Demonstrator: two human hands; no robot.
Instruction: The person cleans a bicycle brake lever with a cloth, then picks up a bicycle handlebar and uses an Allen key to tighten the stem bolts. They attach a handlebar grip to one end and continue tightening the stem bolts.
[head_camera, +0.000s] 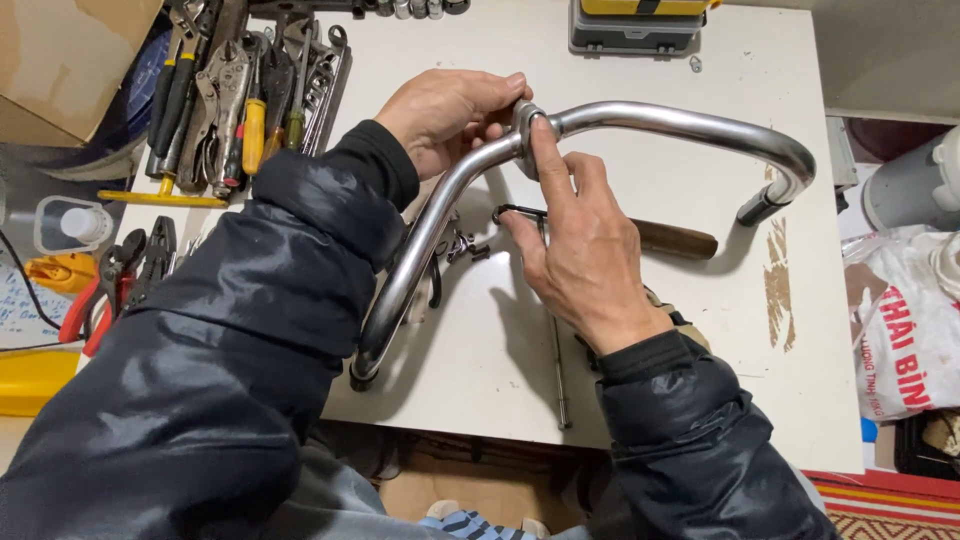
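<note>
A bent chrome handlebar tube (660, 122) arches over the white table (700, 340), one end near my lap, the other at the right. My left hand (450, 110) grips the tube at its top bend, fingers around a small metal clamp ring (524, 120). My right hand (575, 240) has its index finger pressed on that ring and holds a dark hex key (515, 212) between thumb and palm. Both sleeves are dark and padded.
A wooden-handled tool (675, 240) and a thin metal rod (560, 380) lie under the tube. A pile of pliers, screwdrivers and wrenches (235, 90) fills the back left. Red-handled pliers (95, 300) lie at the left; a grey case (630, 30) behind; a plastic bag (905, 330) at the right.
</note>
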